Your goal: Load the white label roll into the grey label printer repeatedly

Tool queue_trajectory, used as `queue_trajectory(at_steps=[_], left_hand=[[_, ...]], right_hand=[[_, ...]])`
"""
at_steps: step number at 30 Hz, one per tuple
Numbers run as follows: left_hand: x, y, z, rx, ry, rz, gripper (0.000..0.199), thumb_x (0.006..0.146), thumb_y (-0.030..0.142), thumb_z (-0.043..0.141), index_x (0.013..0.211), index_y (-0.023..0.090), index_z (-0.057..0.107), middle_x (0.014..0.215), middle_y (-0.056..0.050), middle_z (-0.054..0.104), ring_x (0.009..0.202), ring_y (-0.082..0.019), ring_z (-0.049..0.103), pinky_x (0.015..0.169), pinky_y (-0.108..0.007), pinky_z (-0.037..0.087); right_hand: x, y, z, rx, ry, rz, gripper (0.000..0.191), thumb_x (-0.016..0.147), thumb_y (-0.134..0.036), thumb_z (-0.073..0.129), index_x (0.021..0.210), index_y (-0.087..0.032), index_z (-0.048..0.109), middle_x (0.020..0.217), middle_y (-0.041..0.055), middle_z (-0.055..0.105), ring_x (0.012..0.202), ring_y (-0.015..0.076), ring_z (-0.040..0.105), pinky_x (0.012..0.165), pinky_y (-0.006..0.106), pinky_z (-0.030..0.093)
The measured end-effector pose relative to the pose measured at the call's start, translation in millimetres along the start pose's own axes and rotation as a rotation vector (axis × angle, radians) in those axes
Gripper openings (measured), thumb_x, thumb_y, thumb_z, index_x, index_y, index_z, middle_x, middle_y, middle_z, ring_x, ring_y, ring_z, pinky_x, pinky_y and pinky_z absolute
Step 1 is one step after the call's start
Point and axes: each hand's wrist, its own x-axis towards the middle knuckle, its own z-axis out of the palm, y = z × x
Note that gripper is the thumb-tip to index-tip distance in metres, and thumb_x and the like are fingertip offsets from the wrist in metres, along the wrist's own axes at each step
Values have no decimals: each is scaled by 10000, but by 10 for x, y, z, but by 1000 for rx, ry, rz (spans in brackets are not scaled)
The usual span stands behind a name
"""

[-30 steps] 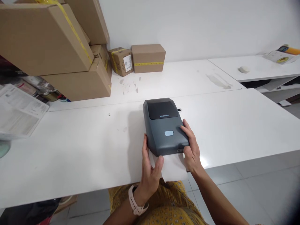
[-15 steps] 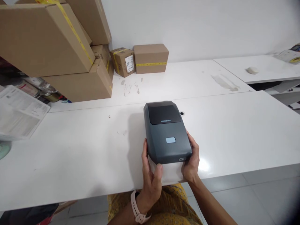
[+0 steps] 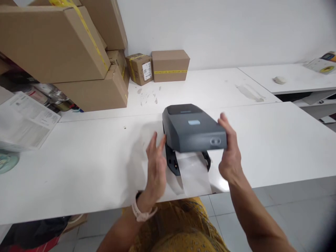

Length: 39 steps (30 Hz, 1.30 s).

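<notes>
A dark grey label printer (image 3: 193, 131) sits on the white table with its lid raised at the near end. Under the lid, part of the black base (image 3: 172, 162) shows, and a strip of white paper (image 3: 195, 175) hangs out of it towards the table's front edge. My right hand (image 3: 231, 154) grips the lid's right front corner; some of its fingers are hidden behind the lid. To the left, my left hand (image 3: 156, 168) is open with its fingers spread, the fingertips close to the printer's left side. It holds nothing.
Stacked cardboard boxes (image 3: 91, 92) fill the back left. A small taped box (image 3: 140, 70) and a wider carton (image 3: 170, 64) stand by the wall. At the far left lies a printed plastic package (image 3: 28, 120). A whitish lump (image 3: 279, 80) rests at the back right.
The lid has come up at its near end, uncovering the base and paper. My left hand has let go and moved left; my right hand has risen with the lid.
</notes>
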Motion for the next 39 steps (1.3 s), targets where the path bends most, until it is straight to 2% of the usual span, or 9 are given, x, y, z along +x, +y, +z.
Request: queue_trajectory(at_steps=[2,4,6,10,15,19,22,27,39], left_hand=[[313,25,-59,-2,109,-14,449,1071,494,412,1436,308,596,1553,-66,551,1452,-244,492,1184,-430,425],[558,-26,-67,-20,194,-78,365,1021,429,541,1311,243,660,1177,-69,708,1071,-185,664,951,-339,534],[692,-127,-41,-12,121,-197,368,967,382,612,1289,207,648,856,-1,641,773,-137,610,771,-288,518],[701,-322,13,113,-101,-313,574,897,394,691,1411,186,545,712,66,487,677,-135,511,696,-278,453],[649,-396,-3,158,-173,-369,659,885,431,686,1461,173,497,708,64,469,678,-151,496,659,-282,397],[666,-395,-11,133,-192,-417,687,884,446,668,1486,178,471,711,60,469,686,-157,497,649,-279,391],[666,-394,-3,137,-203,-435,692,879,445,660,1491,186,469,718,54,486,685,-161,508,642,-280,399],[651,-420,19,139,-177,-426,663,869,432,653,1462,177,503,714,47,511,683,-165,524,648,-284,407],[644,-461,37,133,-143,-400,622,874,399,643,1441,170,528,709,63,473,677,-150,494,667,-282,389]], right_hand=[[398,-48,-12,15,35,-121,741,1011,-749,260,1591,-308,394,1707,88,337,1570,373,342,1247,598,351],[790,-60,22,31,48,-169,687,1034,-706,306,1569,-285,405,1626,122,456,1482,340,483,1165,525,461],[1151,-26,75,-9,53,-154,667,1042,-697,312,1557,-283,399,1467,120,608,1344,317,612,1077,506,518],[1782,231,209,-81,27,-128,698,1017,-756,267,1533,-306,401,1164,52,725,1145,300,716,1010,527,534],[2352,617,410,-66,-27,-89,708,978,-806,295,1423,-295,501,1293,60,684,1275,313,650,1078,527,491],[2264,517,409,-101,-11,-82,680,994,-776,337,1466,-300,451,1384,88,632,1337,314,602,1107,539,487],[1840,280,279,-178,113,-231,592,1002,-681,468,1477,-328,436,1460,107,562,1388,310,550,1140,532,479],[1270,85,43,-328,185,-366,328,969,-540,600,1206,-314,611,1344,131,592,1354,363,541,1101,619,489],[1647,258,182,-82,-9,-405,525,1045,-656,278,1352,-290,495,1552,108,476,1478,340,452,1179,639,393]])
